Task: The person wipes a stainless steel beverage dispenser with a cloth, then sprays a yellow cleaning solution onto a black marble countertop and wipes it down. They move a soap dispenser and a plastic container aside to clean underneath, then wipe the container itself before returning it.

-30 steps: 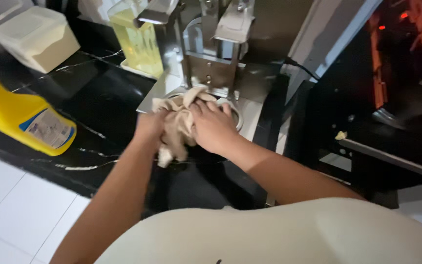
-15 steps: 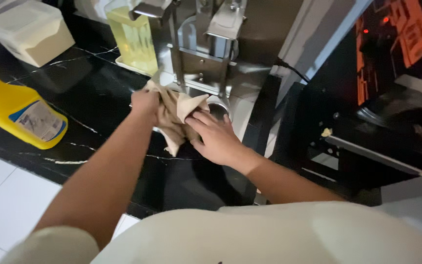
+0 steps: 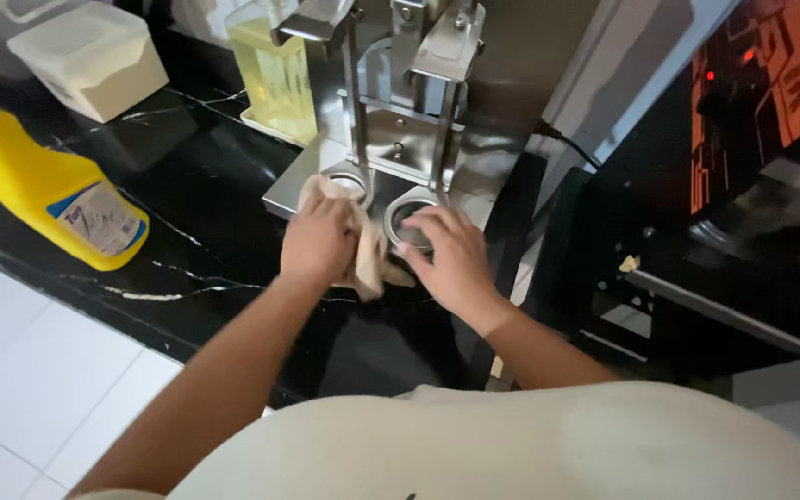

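Observation:
A steel machine (image 3: pixel 400 139) with two round cup holders in its base stands on the black marble counter (image 3: pixel 187 199). My left hand (image 3: pixel 318 243) presses a crumpled beige cloth (image 3: pixel 369 264) down on the base, over the left holder. My right hand (image 3: pixel 446 255) rests with spread fingers on the rim of the right holder (image 3: pixel 403 209), touching the cloth's edge.
A yellow bottle (image 3: pixel 53 199) with a label lies on the counter at left. A white lidded tub (image 3: pixel 90 60) and a clear jug of yellow liquid (image 3: pixel 277 74) stand behind. A dark appliance with orange lights (image 3: pixel 743 167) is at right. White floor tiles (image 3: pixel 39 398) lie below.
The cloth was bunched between both hands; now my left hand pushes it flat on the base and my right hand has let go and moved to the right holder.

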